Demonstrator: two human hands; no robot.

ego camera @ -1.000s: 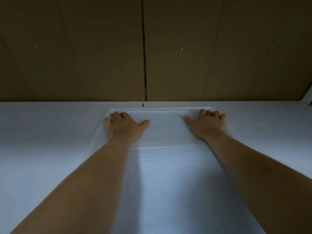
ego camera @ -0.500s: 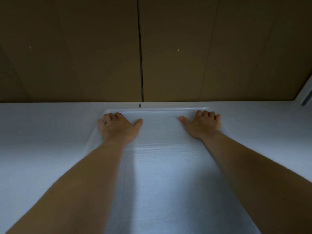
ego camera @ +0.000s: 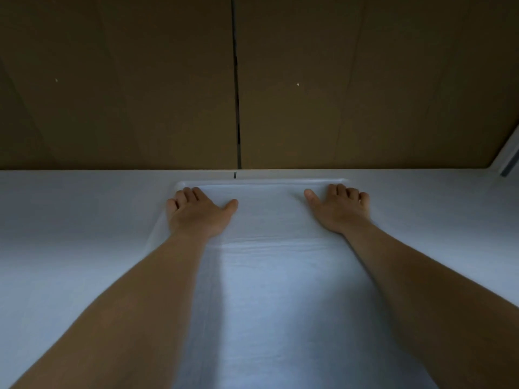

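Observation:
A long white folded cloth point(ego camera: 269, 276) lies on the white surface point(ego camera: 70, 234), running from the near edge of the view to the far wall. My left hand point(ego camera: 196, 211) lies palm down on the cloth's far left corner, thumb spread toward the middle. On the far right corner rests my right hand point(ego camera: 339, 209), also palm down with its thumb spread inward. The fingers of both hands reach the cloth's far edge point(ego camera: 261, 183), and their tips bend slightly over it. Neither hand holds anything.
A brown panelled wall point(ego camera: 140, 80) with a dark vertical seam point(ego camera: 236, 94) rises directly behind the surface. A pale frame edge point(ego camera: 508, 155) shows at the far right. White surface extends left and right of the cloth.
Both hands stay pressed on the cloth's far corners. The view has shifted slightly, revealing the pale frame at the right.

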